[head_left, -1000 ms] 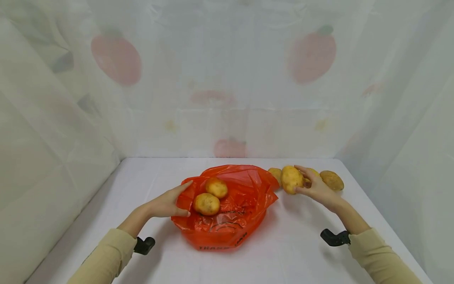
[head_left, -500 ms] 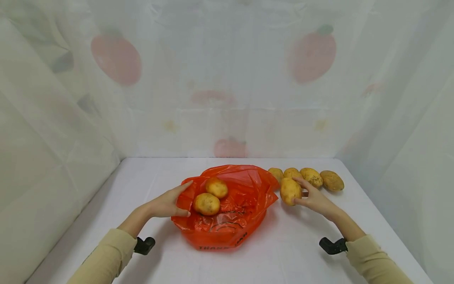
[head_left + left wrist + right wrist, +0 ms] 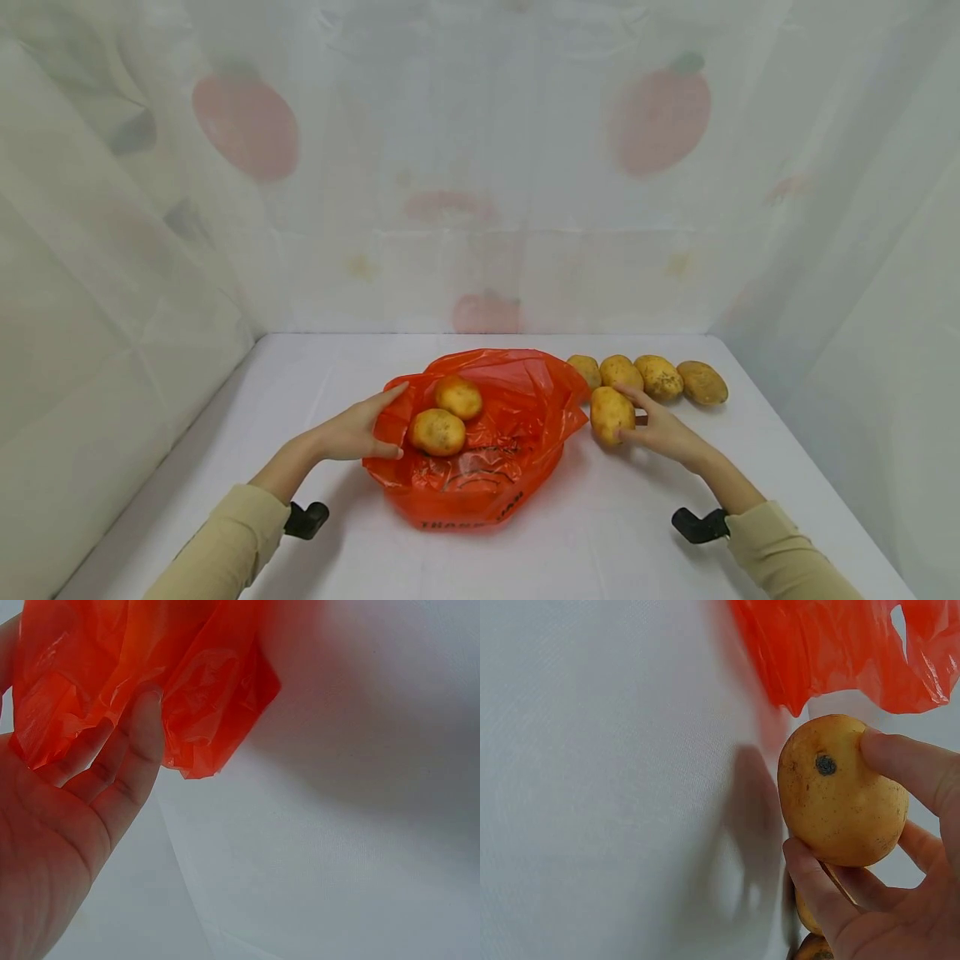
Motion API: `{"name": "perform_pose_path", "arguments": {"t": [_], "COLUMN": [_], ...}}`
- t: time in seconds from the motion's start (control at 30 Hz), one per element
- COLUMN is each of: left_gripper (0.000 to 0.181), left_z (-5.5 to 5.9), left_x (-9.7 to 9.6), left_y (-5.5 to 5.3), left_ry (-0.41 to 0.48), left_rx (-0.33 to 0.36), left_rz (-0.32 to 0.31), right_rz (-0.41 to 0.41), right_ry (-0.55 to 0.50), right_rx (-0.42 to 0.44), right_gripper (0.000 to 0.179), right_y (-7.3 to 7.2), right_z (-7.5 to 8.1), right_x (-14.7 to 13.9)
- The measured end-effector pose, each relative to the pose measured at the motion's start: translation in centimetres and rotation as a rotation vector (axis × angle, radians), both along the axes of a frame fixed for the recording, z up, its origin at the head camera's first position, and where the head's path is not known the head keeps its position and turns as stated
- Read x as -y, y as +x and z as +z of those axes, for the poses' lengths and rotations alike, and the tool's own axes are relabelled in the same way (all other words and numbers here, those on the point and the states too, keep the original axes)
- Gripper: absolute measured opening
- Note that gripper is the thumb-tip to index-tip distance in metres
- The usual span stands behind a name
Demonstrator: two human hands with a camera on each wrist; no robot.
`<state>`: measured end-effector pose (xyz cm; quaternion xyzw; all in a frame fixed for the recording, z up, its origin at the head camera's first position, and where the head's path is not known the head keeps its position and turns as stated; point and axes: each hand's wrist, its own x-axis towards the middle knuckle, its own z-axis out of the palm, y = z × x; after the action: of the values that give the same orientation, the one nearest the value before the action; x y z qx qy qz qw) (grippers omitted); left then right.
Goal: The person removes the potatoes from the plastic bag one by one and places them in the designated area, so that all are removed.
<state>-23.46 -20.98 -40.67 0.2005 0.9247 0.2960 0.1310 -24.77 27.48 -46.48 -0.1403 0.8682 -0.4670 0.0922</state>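
Note:
In the head view, a red plastic bag (image 3: 517, 467) lies mouth up on the table. Inside, near its left side, are two potatoes (image 3: 438, 432) (image 3: 458, 397). My left hand (image 3: 348, 432) holds the bag's left rim, thumb and index finger spread apart; red film lies against its fingers in the left wrist view. Just off the bag's right side, my right hand (image 3: 667, 429) grips a yellow potato (image 3: 840, 802) between thumb and fingers, above the table. The right wrist view shows a dark spot on that potato, with the bag's edge close beyond it.
Several more potatoes (image 3: 658, 377) form a row at the back right of the white table (image 3: 585, 542), the leftmost partly behind the bag. White cloth walls with faded fruit prints (image 3: 487, 167) stand at the back and sides.
My right hand has brought its potato away from the back row, toward me and slightly left, uncovering the potatoes behind. My left hand and the bag stay in place.

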Motion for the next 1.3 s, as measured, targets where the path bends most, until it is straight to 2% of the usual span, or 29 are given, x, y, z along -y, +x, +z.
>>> {"name": "perform_pose_path", "arguments": {"t": [0.63, 1.3], "left_gripper": [0.095, 0.094], "left_z": [0.08, 0.17], "left_x": [-0.13, -0.02], "left_y": [0.05, 0.14], "left_ry": [-0.001, -0.015], "left_rx": [0.024, 0.004], "left_rz": [0.015, 0.012], "right_rz": [0.008, -0.039], "right_ry": [0.018, 0.077], "right_rx": [-0.059, -0.049], "right_gripper": [0.075, 0.076], "right_y": [-0.04, -0.06], "right_z": [-0.4, -0.09], "right_x": [0.48, 0.67]}}
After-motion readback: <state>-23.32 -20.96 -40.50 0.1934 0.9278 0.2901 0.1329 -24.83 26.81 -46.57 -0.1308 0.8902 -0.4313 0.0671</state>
